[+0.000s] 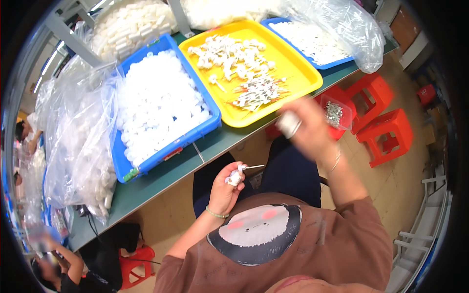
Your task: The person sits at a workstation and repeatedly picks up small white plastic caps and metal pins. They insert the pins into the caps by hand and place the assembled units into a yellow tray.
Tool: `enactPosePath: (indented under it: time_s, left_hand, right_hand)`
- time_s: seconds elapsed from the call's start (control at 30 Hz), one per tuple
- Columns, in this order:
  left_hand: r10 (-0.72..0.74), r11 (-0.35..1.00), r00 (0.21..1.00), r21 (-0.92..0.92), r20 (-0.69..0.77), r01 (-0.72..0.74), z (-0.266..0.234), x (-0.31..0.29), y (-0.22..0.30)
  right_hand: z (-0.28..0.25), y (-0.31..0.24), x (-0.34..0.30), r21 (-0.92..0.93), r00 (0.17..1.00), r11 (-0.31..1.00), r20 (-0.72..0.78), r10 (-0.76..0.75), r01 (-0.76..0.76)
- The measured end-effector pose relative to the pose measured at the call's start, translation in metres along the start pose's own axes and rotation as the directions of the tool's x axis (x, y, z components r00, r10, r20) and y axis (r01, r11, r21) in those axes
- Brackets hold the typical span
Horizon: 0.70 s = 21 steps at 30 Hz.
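My left hand (223,189) is closed in a pinch above my lap, with white wrapping on a finger. It holds a small white piece (241,168), from which a thin metal rod sticks out to the right. My right hand (310,127), blurred by motion, is over the front right side of the yellow tray (305,66), close to a clear box (345,113) of small metal parts. A white wrap (289,124) circles one of its fingers; whether it holds anything does not show. In the tray lie white parts with stems (227,51) and a pile of thin pieces with orange ends (259,93).
A blue bin (213,119) of white caps stands left of the tray, beside clear bags (80,146) of white parts. Another blue tray (337,62) sits at the back right, partly under plastic. Red stools (391,134) stand right of the table (141,195). Another person (68,266) works at lower left.
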<state>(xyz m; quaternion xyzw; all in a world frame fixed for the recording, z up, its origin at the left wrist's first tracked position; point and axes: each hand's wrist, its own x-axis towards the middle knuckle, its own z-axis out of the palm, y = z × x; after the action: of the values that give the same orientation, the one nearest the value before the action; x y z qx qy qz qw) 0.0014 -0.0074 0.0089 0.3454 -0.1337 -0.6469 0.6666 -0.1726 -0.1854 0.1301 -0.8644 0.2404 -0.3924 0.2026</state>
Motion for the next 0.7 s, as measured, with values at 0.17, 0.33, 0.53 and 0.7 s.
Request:
enactPosePath:
  time_s: [0.17,0.33,0.53,0.7]
  left_hand:
    - [0.01,1.0,0.999,-0.008,0.045,-0.01,0.004,0.001,0.0]
    - [0.009,1.0,0.999,-0.006,0.045,-0.008,0.008,0.0,0.002]
    - [0.056,0.998,0.998,-0.01,0.037,-0.056,0.007,-0.002,0.005]
    - [0.058,0.998,0.997,-0.011,0.047,-0.058,0.006,-0.003,0.003]
  right_hand:
    - [-0.086,0.127,0.087,-0.371,0.993,0.922,-0.084,0.085,-0.11]
    - [-0.082,0.164,0.112,-0.469,0.945,0.876,0.221,0.242,-0.115]
    - [-0.089,0.167,0.121,-0.487,0.89,0.86,0.309,0.334,-0.154]
    - [-0.093,0.172,0.12,-0.487,0.898,0.869,0.341,0.279,-0.086]
